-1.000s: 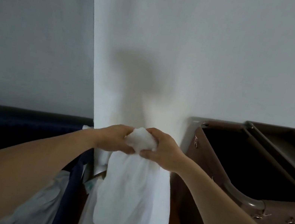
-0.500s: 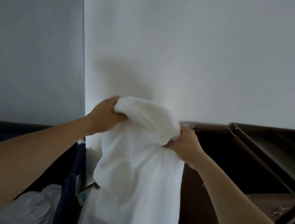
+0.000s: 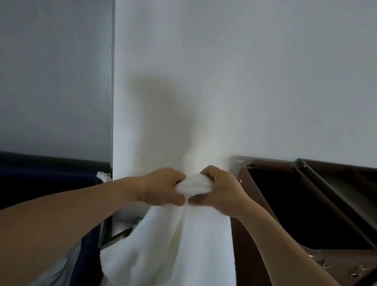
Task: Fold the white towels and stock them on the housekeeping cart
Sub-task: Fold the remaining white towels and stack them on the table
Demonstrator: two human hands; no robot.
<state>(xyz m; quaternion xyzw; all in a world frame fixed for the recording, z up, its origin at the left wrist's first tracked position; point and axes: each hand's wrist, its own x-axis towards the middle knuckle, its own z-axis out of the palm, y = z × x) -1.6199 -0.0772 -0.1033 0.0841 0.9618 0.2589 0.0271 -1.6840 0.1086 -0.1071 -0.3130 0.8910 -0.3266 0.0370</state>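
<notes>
One white towel hangs free in the air before the wall corner, just left of the brown housekeeping cart. The left hand and right hand sit almost knuckle to knuckle, fingers curled tight on its bunched top edge. To fold it well, I judge each hand should find a corner and draw apart until the cloth hangs flat. Count: one towel, two hands, one cart, one navy bin.
</notes>
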